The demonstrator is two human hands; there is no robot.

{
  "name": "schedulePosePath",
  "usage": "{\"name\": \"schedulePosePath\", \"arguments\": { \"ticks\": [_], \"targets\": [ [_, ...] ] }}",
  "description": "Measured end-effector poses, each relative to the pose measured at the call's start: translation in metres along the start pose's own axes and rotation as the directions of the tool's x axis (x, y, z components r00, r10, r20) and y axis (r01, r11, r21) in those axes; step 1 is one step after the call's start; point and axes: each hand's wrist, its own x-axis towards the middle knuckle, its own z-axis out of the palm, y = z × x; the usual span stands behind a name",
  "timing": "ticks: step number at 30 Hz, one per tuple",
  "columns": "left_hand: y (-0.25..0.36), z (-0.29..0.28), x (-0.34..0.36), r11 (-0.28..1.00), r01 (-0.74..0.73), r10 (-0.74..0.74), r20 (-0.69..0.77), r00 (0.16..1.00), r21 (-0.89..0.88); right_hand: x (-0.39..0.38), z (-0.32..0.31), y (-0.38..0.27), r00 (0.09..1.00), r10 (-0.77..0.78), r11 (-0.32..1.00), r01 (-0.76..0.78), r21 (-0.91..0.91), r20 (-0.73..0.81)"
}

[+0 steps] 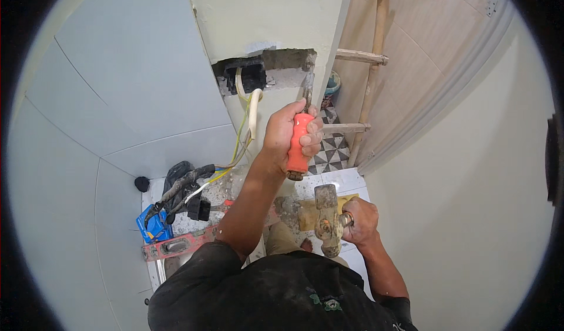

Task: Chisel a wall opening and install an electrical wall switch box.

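Observation:
My left hand (285, 134) grips a chisel's red handle (298, 149), with its metal shaft (307, 93) held upright at the right end of a rough rectangular cut-out (285, 63) in the cream wall. A black recessed box (252, 78) sits in that cut-out, with white and yellow-green cables (255, 113) hanging from it beside my left hand. Lower down, my right hand (361, 222) is closed around a hammer whose dusty metal head (325, 213) faces up, a little below and right of the chisel.
A wooden ladder (376, 31) stands at right beside a bucket (332, 83) on patterned tiles (335, 149). Grey wall panels (117, 54) line the left. Below lie a red level (182, 244), a blue package (154, 225), dark bags (179, 178) and rubble on white tiles.

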Motion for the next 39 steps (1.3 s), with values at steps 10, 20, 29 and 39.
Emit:
{"name": "schedulePosePath", "arguments": {
  "ticks": [10, 20, 29, 39],
  "targets": [
    [0.006, 0.011, 0.008, 0.999, -0.035, 0.036, -0.027, 0.999, 0.032, 0.005, 0.0, -0.007, 1.0, -0.007, 1.0, 0.007, 0.009, 0.001],
    [0.017, 0.007, 0.003, 0.998, 0.05, -0.047, 0.068, 0.997, -0.037, 0.009, 0.002, -0.009, 0.999, -0.034, 0.999, 0.035, -0.033, 0.04],
    [0.015, 0.01, 0.009, 0.999, 0.045, -0.044, 0.027, 0.999, -0.02, 0.016, -0.001, -0.011, 0.998, -0.026, 0.999, 0.028, -0.047, 0.052],
    [0.005, 0.027, 0.016, 0.999, -0.031, 0.029, -0.059, 0.998, -0.032, 0.025, -0.013, -0.013, 0.97, -0.242, 0.96, 0.239, -0.149, -0.006]
  ]
}}
